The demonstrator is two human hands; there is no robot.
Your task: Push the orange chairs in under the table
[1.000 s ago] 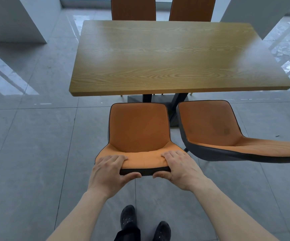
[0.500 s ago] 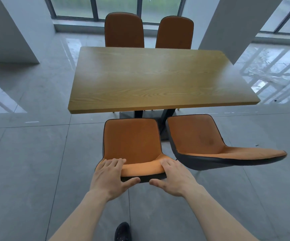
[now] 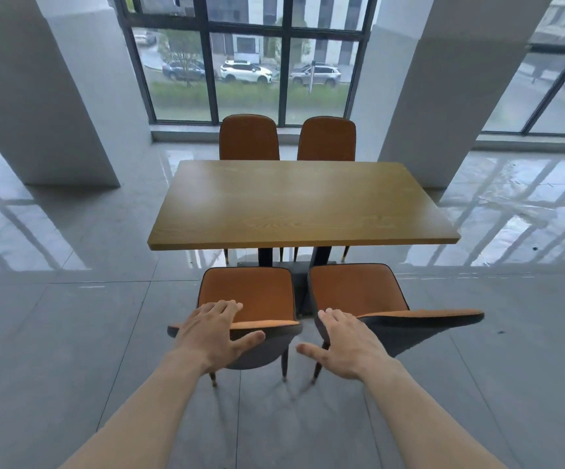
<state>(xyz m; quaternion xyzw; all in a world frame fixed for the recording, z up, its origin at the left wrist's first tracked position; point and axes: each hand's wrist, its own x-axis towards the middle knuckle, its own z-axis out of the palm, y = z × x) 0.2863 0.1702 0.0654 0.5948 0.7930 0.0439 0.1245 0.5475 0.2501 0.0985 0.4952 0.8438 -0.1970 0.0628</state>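
The left hand (image 3: pixel 214 333) is laid on the backrest top of the left orange chair (image 3: pixel 247 296), fingers spread over the edge and thumb splayed, not clamped. This chair is seen just short of the counter (image 3: pixel 301 204), its seat not yet under it. The right hand (image 3: pixel 345 346) is held open, fingers at the edge of the right orange chair (image 3: pixel 359 289), which is angled rightward.

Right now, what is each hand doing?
Left hand: open, fingers spread over the near-left chair backrest top.
Right hand: open, beside the near-right chair, holding nothing.
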